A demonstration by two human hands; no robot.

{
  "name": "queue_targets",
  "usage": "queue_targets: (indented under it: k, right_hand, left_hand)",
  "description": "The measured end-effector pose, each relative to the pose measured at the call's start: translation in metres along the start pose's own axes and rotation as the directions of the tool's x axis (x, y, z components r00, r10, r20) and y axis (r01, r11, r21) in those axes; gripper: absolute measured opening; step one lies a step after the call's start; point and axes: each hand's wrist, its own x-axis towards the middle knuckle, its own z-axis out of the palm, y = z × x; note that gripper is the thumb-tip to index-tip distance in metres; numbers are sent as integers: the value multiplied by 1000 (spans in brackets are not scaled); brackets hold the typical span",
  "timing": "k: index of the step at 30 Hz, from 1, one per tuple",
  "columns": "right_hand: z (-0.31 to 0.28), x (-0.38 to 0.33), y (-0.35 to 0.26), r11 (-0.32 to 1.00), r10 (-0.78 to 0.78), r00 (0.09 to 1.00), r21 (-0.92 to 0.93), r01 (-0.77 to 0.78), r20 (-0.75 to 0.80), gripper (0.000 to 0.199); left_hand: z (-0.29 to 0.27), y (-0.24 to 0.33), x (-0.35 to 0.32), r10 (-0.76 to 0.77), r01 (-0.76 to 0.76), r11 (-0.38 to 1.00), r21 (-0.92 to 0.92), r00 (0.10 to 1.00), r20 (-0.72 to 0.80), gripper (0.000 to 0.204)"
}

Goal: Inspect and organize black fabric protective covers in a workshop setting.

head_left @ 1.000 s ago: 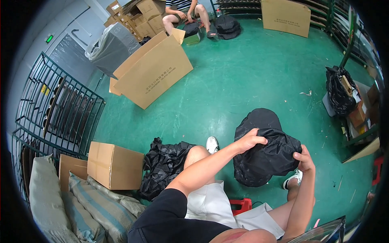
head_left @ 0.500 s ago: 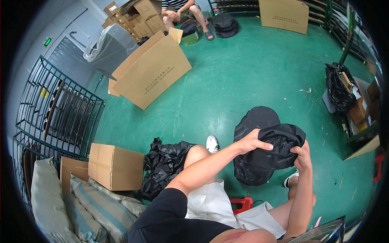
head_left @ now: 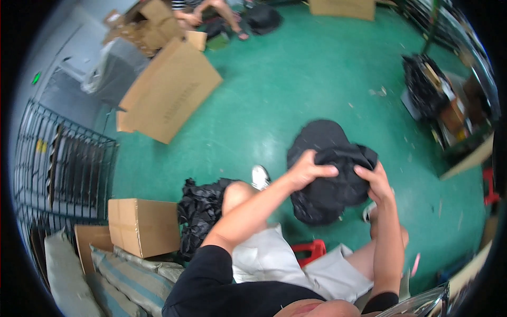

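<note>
A green painted floor (head_left: 296,100) fills the room, scuffed and littered with small scraps, with wire racks and boxes round its edges.

Low in the middle, a black garment (head_left: 330,179) is held up over the floor, in front of the seated person's knees. It is bunched and rumpled, with a rounded part hanging behind and a folded ridge across the top. The left hand (head_left: 309,168) is closed over the upper left of that ridge, fingers curled onto the cloth. The right hand (head_left: 376,182) grips the right side, thumb and fingers pinching the fabric. Both hands grasp the garment, near each other, with the cloth gathered between them.

By the look of it, the step in hand is gathering or folding the garment down on itself. The next move would seem to call for keeping both grips firm while the loose lower part is drawn in, so that it does not drag on the floor.

Outward from there: a white shoe (head_left: 260,177) shows just beside the left knee, and a red stool (head_left: 310,249) peeks out under the pale shorts. To the left lies a heap of black cloth (head_left: 203,211) against a closed cardboard box (head_left: 142,226), with striped sacks (head_left: 132,277) below it. Farther off stands a large open cardboard box (head_left: 169,92), tipped on its side. Another person sits at the top edge, only legs showing. A dark pile (head_left: 422,79) lies near cluttered shelves on the right.
</note>
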Motion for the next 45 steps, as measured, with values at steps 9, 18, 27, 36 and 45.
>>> queue_targets:
  k: [9, 18, 27, 36, 45]
  right_hand:
    - [1, -16, -1, 996, 28, 991, 79, -39, 129, 60]
    - [8, -22, 1, 958, 87, 974, 252, -139, 207, 66]
    - [-5, -28, 7, 973, 70, 976, 201, -111, 204, 64]
    - [-11, -34, 15, 987, -76, 978, 152, 47, 194, 61]
    - [-9, -30, 17, 970, -215, 959, 156, 188, 185, 30]
  left_hand:
    - [-1, 6, -17, -75, 83, 989, -123, 995, 71, 41]
    - [-4, 9, -21, -94, 104, 971, -213, 994, 55, 35]
    - [-10, 10, -22, 0, 10, 986, -166, 998, 62, 22]
    - [-14, 14, -21, 126, -116, 991, -67, 978, 165, 10]
    - [-18, 19, -16, 200, -208, 978, 1, 942, 268, 15]
